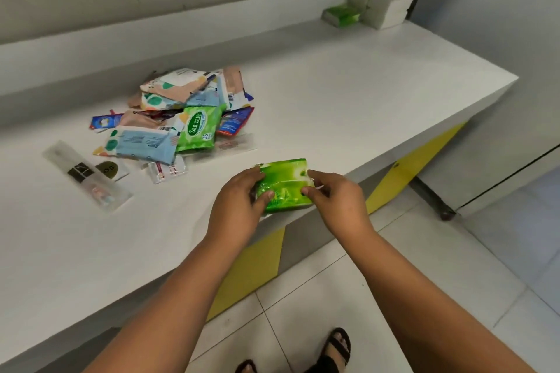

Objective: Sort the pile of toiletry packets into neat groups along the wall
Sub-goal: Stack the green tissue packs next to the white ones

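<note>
Both hands hold a green wipes packet (285,183) near the counter's front edge. My left hand (239,206) grips its left end, and my right hand (336,201) pinches its right end. A pile of mixed toiletry packets (178,118) lies on the white counter (348,100) to the left, with a green Sanicare packet (198,127) on top. By the wall at the far right sit a green packet (341,15) and a group of white packets (381,6).
A clear sleeve with a dark label (86,175) and small sachets (166,171) lie left of the pile. The counter ends at the right. Below are yellow and grey cabinet fronts (403,169) and a tiled floor, where my sandalled feet (336,348) stand.
</note>
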`<state>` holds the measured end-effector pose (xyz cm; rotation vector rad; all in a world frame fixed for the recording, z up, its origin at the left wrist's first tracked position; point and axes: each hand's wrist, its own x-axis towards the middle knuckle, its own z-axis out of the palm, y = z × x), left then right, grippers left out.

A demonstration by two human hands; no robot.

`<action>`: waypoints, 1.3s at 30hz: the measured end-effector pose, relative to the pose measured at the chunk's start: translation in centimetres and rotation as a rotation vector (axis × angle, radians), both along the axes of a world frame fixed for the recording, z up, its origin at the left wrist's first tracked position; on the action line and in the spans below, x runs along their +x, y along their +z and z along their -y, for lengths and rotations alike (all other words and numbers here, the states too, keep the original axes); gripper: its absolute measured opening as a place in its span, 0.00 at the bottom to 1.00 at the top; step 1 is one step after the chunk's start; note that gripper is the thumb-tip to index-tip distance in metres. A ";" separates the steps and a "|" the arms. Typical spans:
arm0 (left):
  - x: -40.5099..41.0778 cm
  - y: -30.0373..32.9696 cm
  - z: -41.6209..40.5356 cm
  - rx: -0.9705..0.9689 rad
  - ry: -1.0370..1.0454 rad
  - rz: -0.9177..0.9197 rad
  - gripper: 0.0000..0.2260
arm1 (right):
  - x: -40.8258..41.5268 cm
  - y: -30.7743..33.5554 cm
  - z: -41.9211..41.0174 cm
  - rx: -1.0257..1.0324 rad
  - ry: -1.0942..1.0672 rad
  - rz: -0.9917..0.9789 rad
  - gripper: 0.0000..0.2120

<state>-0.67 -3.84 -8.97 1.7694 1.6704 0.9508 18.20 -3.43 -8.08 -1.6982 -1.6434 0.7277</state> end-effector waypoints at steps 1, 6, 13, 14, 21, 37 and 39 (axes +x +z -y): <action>0.9 0.1 -0.6 -0.006 -0.007 0.005 0.17 | 0.9 -0.1 -0.5 0.000 -0.006 -0.011 0.18; 6.5 0.1 -4.6 -0.032 0.004 0.000 0.17 | 6.6 0.0 -4.2 -0.009 -0.011 -0.009 0.18; 13.3 0.2 -9.1 -0.045 0.042 0.011 0.17 | 13.5 0.4 -9.7 -0.065 0.041 0.001 0.18; 14.1 0.2 -9.7 -0.045 0.050 0.009 0.17 | 14.4 0.5 -10.5 -0.080 0.041 -0.014 0.18; 18.3 0.2 -14.6 -0.047 0.072 -0.027 0.18 | 18.8 0.4 -16.5 -0.148 0.007 -0.148 0.16; 25.0 -0.1 -30.2 -0.082 0.033 0.102 0.18 | 25.4 0.4 -30.8 -0.139 -0.101 -0.221 0.14; 25.6 0.0 -32.2 -0.099 0.031 0.150 0.19 | 25.9 0.2 -32.5 -0.124 -0.139 -0.240 0.14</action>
